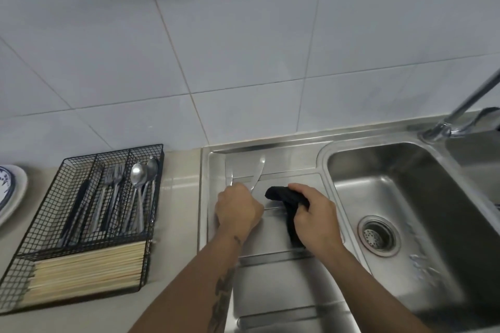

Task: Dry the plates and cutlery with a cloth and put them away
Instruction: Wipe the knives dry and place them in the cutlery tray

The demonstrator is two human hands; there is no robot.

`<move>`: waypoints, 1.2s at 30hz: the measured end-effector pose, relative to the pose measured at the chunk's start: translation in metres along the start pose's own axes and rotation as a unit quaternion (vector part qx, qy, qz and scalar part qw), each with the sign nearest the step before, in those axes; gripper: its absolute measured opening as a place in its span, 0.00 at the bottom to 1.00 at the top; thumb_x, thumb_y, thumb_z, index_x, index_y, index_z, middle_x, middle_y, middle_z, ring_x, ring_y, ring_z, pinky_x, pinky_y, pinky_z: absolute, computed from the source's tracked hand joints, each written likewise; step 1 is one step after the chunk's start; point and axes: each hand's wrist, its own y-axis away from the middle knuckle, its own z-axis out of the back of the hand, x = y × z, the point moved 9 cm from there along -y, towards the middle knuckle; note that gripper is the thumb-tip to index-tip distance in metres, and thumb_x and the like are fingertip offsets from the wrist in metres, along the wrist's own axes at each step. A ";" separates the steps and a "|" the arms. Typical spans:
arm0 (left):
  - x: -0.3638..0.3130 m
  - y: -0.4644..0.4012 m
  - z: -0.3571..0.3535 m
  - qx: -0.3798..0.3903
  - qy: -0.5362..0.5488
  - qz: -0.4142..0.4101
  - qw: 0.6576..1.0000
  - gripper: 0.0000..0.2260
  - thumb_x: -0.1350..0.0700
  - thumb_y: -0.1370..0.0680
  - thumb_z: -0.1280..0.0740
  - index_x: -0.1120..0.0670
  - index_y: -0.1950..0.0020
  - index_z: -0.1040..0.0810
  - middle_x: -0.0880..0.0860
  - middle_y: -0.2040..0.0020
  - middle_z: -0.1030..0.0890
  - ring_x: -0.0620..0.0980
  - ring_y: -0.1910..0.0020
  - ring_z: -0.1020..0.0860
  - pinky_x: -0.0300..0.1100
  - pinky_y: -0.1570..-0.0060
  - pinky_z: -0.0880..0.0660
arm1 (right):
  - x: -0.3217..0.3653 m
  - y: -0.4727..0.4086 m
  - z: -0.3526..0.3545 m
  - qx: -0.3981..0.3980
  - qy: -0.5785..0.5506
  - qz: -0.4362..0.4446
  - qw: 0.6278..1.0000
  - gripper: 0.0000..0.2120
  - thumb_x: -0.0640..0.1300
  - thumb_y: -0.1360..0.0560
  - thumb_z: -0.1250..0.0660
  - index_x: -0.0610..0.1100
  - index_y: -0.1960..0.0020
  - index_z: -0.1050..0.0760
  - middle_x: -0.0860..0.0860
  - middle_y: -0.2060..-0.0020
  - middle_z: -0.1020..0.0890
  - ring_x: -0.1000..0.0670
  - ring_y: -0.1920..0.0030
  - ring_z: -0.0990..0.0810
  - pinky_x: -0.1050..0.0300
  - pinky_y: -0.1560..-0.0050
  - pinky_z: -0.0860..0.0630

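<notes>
1. My left hand (238, 209) grips two knives (257, 173) over the draining board (270, 278), left of the sink basin (405, 197), blades pointing away for wiping.
2. My right hand (316, 213) clutches the black cloth (284, 197) just beside them.
3. Left of the basin, the wire tray (81, 224) holds cutlery, I think already dried.

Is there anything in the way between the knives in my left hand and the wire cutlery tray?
Nothing visible. The left hand grips the knives over the drainboard; only bare countertop lies between them and the wire cutlery tray.
</notes>
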 end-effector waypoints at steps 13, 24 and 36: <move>-0.007 0.006 -0.011 0.061 -0.091 -0.024 0.994 0.13 0.53 0.22 0.37 0.55 0.40 0.23 0.55 0.39 0.26 0.56 0.39 0.28 0.48 0.42 0.28 | -0.014 0.009 0.008 -0.018 -0.002 -0.023 1.000 0.25 0.27 0.30 0.40 0.48 0.40 0.21 0.55 0.47 0.19 0.56 0.47 0.23 0.82 0.49 0.37; -0.018 0.017 -0.007 0.060 -0.047 -0.068 0.995 0.07 0.58 0.22 0.37 0.55 0.44 0.27 0.54 0.49 0.25 0.56 0.51 0.25 0.45 0.53 0.28 | -0.018 0.010 0.014 -0.026 -0.007 -0.030 0.999 0.25 0.27 0.29 0.40 0.49 0.40 0.21 0.55 0.47 0.19 0.57 0.47 0.24 0.82 0.50 0.37; -0.016 0.043 0.025 0.094 0.119 -0.065 0.986 0.07 0.60 0.24 0.35 0.57 0.53 0.17 0.52 0.55 0.17 0.53 0.53 0.19 0.47 0.51 0.21 | 0.046 0.027 0.044 -0.101 0.013 0.107 0.989 0.25 0.25 0.31 0.40 0.46 0.40 0.22 0.54 0.47 0.20 0.56 0.47 0.23 0.71 0.43 0.31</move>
